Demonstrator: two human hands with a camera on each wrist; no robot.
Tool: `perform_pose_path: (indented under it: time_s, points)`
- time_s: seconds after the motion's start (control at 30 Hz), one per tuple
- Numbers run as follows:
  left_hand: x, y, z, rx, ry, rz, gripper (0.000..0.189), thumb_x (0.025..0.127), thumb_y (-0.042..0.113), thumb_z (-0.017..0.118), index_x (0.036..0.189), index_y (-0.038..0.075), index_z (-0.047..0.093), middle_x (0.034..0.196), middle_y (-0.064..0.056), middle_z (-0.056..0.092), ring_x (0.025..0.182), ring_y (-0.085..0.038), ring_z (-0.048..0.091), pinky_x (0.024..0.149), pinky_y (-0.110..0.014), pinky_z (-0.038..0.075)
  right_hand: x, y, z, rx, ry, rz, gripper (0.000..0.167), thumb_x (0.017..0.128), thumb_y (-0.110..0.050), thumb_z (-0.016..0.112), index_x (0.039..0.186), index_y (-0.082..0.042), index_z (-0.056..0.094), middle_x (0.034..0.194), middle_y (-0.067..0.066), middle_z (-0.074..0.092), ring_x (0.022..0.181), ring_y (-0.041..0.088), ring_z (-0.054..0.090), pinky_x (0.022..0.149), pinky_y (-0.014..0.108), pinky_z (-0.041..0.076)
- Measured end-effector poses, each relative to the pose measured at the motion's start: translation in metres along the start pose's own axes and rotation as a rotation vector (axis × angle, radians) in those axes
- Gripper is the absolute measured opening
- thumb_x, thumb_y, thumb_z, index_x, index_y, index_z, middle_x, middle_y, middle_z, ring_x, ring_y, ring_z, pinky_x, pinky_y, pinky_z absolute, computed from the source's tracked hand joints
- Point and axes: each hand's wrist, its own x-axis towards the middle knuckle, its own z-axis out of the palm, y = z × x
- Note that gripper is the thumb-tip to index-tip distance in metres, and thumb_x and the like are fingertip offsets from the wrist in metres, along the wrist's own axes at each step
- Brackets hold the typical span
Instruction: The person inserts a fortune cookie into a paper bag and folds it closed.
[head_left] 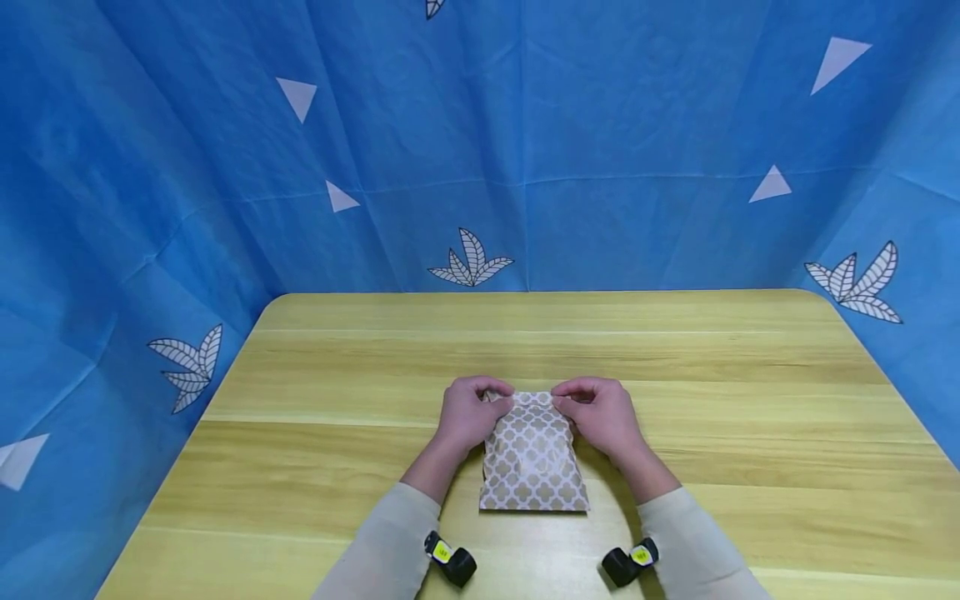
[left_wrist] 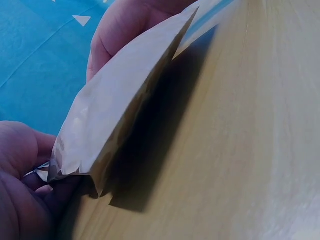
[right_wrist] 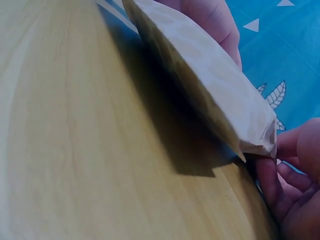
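A small paper bag (head_left: 534,454) with a tan and white lattice pattern is in the middle of the head view, its wide end towards me. My left hand (head_left: 471,412) pinches its far left corner between thumb and fingers. At the far right corner, my right hand (head_left: 600,417) pinches it the same way. A crease runs across the bag just below the thumbs. Both wrist views show the bag tilted, its near end raised over the table with a dark shadow beneath. What is inside the bag is hidden.
The wooden table (head_left: 337,358) has rounded far corners. Behind and beside it hangs a blue curtain (head_left: 600,125) with white triangles and leaf prints. Small black cameras (head_left: 459,568) are strapped at both wrists, over light sleeves (head_left: 397,542).
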Motion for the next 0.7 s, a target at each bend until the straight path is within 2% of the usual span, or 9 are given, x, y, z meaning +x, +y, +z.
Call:
perform_pose_path:
  time_s: [0.4, 0.7]
  points:
    - [0.0006, 0.0032, 0.0028, 0.017, -0.050, -0.026, 0.006, 0.083, 0.006, 0.076, 0.085, 0.012, 0.078, 0.083, 0.001, 0.067, 0.084, -0.018, 0.058, 0.078, -0.036, 0.048, 0.0001, 0.0026, -0.0045, 0.026, -0.022, 0.024, 0.006, 0.088, -0.005, 0.073, 0.093, -0.005, 0.076, 0.086, 0.008, 0.070, 0.067, 0.020, 0.061, 0.054, 0.030, 0.054]
    - [0.0015, 0.0085, -0.0017, 0.076, -0.104, -0.024, 0.005, 0.087, 0.016, 0.073, 0.090, 0.015, 0.078, 0.088, 0.002, 0.067, 0.086, -0.019, 0.059, 0.079, -0.039, 0.048, -0.0011, -0.0026, -0.0099, 0.056, -0.093, 0.059, 0.009, 0.089, -0.006, 0.072, 0.097, -0.002, 0.075, 0.090, 0.010, 0.069, 0.070, 0.020, 0.061, 0.056, 0.033, 0.057]
